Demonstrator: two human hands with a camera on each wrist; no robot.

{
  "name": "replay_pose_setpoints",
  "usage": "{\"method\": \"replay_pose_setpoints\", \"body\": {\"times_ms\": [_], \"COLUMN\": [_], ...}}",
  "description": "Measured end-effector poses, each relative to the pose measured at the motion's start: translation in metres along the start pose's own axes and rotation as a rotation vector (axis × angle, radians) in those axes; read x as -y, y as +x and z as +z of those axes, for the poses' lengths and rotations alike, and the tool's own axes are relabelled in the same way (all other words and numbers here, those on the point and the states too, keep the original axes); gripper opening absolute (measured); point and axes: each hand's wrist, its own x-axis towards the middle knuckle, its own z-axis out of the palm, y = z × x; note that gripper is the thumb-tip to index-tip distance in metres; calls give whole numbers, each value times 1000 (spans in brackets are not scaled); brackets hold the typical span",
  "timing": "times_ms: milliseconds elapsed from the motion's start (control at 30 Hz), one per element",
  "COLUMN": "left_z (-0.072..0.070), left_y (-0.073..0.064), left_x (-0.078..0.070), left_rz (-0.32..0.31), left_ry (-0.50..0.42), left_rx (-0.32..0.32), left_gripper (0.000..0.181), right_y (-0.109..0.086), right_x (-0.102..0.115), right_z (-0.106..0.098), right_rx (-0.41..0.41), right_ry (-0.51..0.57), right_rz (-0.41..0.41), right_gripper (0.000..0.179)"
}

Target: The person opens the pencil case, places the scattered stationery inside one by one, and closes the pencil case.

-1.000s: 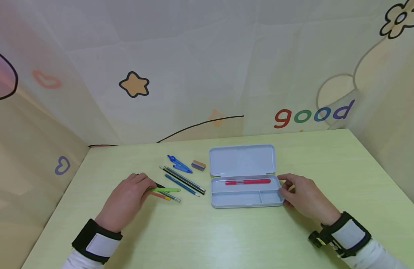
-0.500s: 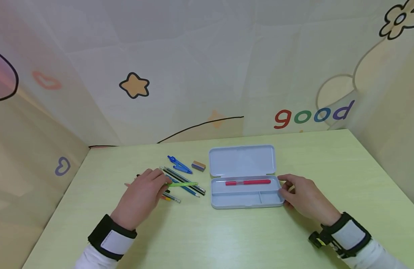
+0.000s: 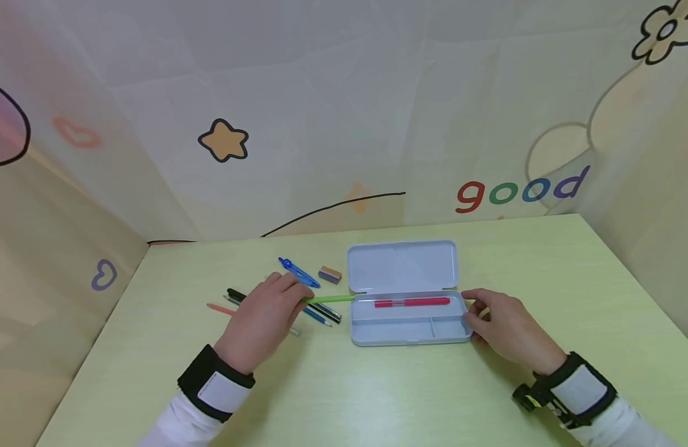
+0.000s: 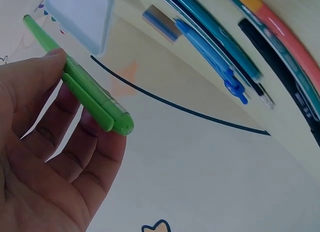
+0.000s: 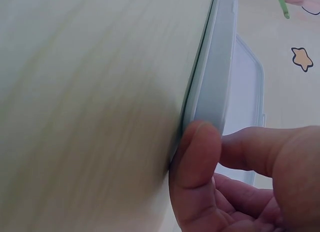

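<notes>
My left hand (image 3: 266,323) pinches a bright green capped pen (image 4: 92,86) between thumb and fingers. The pen is held above the table, its far tip at the left edge of the pencil case (image 3: 391,334) in the head view. That pale blue case lies with its lid folded back, and a red pen (image 3: 428,302) sits in its long upper compartment. With thumb and a finger, my right hand (image 3: 506,323) grips the case's right end. Under and beside my left hand are a blue pencil (image 3: 317,316), a black pen (image 3: 235,295) and a coral pencil (image 3: 218,308), partly covered.
Behind the pencils lie a blue compass (image 3: 299,273) and a brown-and-blue eraser (image 3: 330,275), left of the case lid. A printed cloth (image 3: 321,112) hangs along the table's back edge and both sides.
My left hand has carried the green pen rightward from the pencil group to the case's left edge, uncovering the coral pencil and black pen. My right hand stays at the case.
</notes>
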Motion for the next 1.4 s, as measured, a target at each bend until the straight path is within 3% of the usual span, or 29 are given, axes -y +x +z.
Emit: {"method": "replay_pose_setpoints", "body": {"times_ms": [433, 733, 1200, 1400], "left_z": [14, 25, 48, 55], "left_y": [31, 48, 74, 82], "left_x": [-28, -40, -64, -73], "left_rz": [96, 121, 138, 110], "left_ry": [-20, -11, 5, 24], "left_rx": [2, 26, 55, 117], "left_gripper": [14, 10, 13, 15], "right_y": [1, 2, 0, 1], "right_x": [1, 1, 1, -1], "right_z": [0, 0, 0, 0], "right_rx": [-1, 5, 5, 5], "right_ry": [-7, 3, 4, -3], "right_rz": [15, 15, 16, 11], "right_gripper": [49, 50, 50, 50]}}
